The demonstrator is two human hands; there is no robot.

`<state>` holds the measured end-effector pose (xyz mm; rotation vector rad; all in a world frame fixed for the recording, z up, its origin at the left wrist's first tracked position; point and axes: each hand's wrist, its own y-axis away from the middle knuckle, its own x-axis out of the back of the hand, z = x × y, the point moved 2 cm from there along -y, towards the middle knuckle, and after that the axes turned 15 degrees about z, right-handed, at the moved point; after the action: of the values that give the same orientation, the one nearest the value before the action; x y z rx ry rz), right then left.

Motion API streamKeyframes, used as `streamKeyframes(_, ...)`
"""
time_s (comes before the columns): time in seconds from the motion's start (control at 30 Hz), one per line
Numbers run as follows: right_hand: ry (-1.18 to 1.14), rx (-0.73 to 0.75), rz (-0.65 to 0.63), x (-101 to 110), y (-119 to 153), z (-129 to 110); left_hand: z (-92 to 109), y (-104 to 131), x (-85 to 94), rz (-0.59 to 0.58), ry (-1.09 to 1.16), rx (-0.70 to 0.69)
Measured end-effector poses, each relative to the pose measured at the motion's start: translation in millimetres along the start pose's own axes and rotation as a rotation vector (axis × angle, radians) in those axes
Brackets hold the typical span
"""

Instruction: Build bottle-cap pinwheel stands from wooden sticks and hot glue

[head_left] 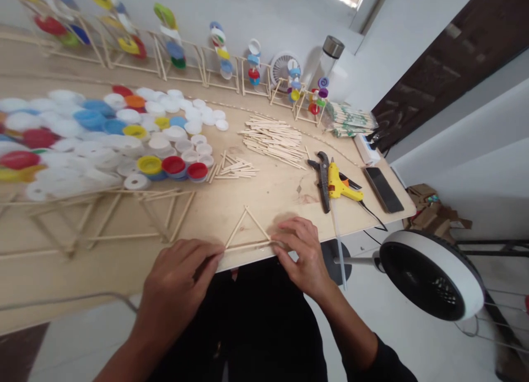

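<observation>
Wooden table (124, 261) fills most of the view, and its near edge runs just under our hands. On the left half lies a wide heap of plastic caps (103, 134), with long stick frames (103, 216) in front of it. Past the right corner, a white fan (432, 274) stands close to the table edge, so room is narrow there. A pile of loose sticks (273, 136) lies near the middle, and a yellow glue gun (341, 186) lies to its right. Bare wood is open between the pile and our hands. The stick triangle (247, 230) lies flat at the very edge. Our left hand (177, 294) pinches its left corner with fingers together; our right hand (300, 255) presses fingertips on its right corner.
</observation>
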<state>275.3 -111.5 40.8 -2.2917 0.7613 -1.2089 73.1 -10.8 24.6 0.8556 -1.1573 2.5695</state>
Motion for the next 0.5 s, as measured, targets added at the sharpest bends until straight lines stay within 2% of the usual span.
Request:
streamKeyframes(0.2,0.021,-0.061,0.003,-0.3,6.9,1.8,1.9,-1.9,0.7,-0.019,-0.007,0.037)
streamKeyframes(0.5,0.064,-0.07,-0.001,-2.4,5.4,0.4,3.5,-3.0,1.1,-0.007,-0.022,0.048)
